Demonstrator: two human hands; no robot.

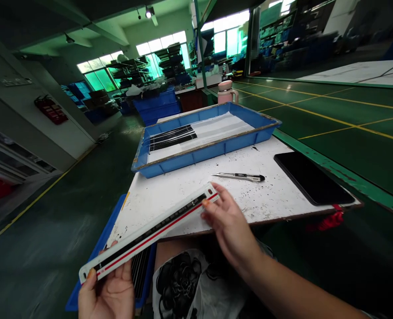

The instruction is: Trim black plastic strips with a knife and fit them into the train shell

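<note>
A long white strip [155, 231] with a black band and a red line along it is held slantwise in front of me, low at the left and higher at the right. At its lower left end, my left hand [108, 288] grips it, thumb on the face and fingers behind. My right hand [228, 217] pinches the upper right end. Just beyond, a utility knife [239, 177] lies on the white tabletop [170, 199]. Farther back stands a blue tray [196, 156] containing several black strips [173, 138] at its left and pale strips [223, 125] beside them.
A black tablet or phone [312, 177] lies at the table's right. Behind the tray stands a pink bottle [225, 92] with a handle. Below the table's left side, a second blue tray [75, 297] holds dark strips [140, 268]. A green metal rail [342, 170] runs along the right.
</note>
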